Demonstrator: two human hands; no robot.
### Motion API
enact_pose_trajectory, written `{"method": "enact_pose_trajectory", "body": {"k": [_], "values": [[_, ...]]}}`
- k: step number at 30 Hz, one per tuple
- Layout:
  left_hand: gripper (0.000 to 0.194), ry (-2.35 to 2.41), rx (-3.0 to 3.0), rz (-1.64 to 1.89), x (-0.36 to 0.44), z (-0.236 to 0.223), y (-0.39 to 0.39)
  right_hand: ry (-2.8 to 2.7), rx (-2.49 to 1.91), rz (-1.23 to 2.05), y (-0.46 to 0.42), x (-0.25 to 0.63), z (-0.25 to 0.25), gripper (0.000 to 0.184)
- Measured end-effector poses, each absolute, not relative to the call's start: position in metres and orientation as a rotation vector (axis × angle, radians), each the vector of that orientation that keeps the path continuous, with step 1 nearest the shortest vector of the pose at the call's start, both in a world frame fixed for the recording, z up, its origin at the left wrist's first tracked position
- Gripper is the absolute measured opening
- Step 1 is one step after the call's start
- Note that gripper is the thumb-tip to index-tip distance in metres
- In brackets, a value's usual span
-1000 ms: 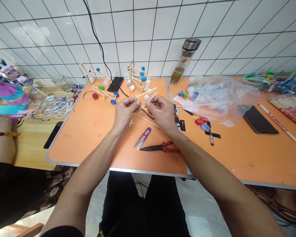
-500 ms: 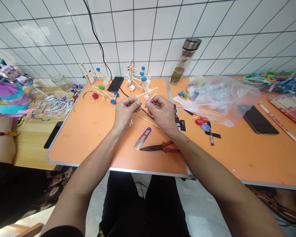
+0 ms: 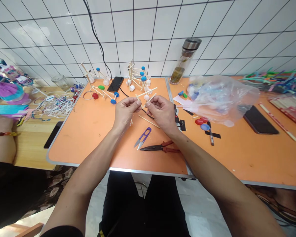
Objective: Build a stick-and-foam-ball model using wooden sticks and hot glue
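My left hand [image 3: 125,113] and my right hand [image 3: 162,113] are raised over the orange table, close together. Each pinches thin wooden sticks [image 3: 146,97] between thumb and fingers, and the sticks cross in a small loose frame. A loose wooden stick [image 3: 148,121] lies below my right palm. Nearer me on the tabletop are purple-handled thread snips [image 3: 142,138] and red-handled pliers [image 3: 160,148]. Two stick models with blue caps and white balls stand further off, one [image 3: 101,90] to the left and one [image 3: 137,77] straight ahead.
A plastic bag [image 3: 223,100], a glass bottle [image 3: 185,59] and several bottle caps [image 3: 199,122] lie to the right. Phones [image 3: 115,84] sit on the table. A co-worker's forearm [image 3: 1,138] rests at left beside white paper strips [image 3: 56,105].
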State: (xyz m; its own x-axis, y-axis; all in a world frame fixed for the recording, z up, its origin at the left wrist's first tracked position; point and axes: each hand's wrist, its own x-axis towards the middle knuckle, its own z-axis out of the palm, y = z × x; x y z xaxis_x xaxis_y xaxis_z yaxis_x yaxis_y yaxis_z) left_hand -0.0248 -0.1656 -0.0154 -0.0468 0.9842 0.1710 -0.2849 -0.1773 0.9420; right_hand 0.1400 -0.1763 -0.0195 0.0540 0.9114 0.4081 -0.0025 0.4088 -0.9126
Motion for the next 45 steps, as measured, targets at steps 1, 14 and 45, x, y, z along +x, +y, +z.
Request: {"method": "enact_pose_trajectory", "body": {"k": [1,14,45], "values": [[0.048,0.912,1.099,1.479,-0.0249,-0.0152,-0.1657,-1.331,-0.91,0.865,-0.1763,0.1399,-0.0196,0.044],[0.047,0.919,1.089,1.479,-0.0241,-0.0143,-0.1659,-1.33,-0.943,0.86,-0.176,0.1389,-0.0186,0.044],[0.044,0.919,1.099,1.48,-0.0236,-0.0143,-0.1667,-1.332,-0.923,0.867,-0.1757,0.1398,-0.0205,0.041]]}}
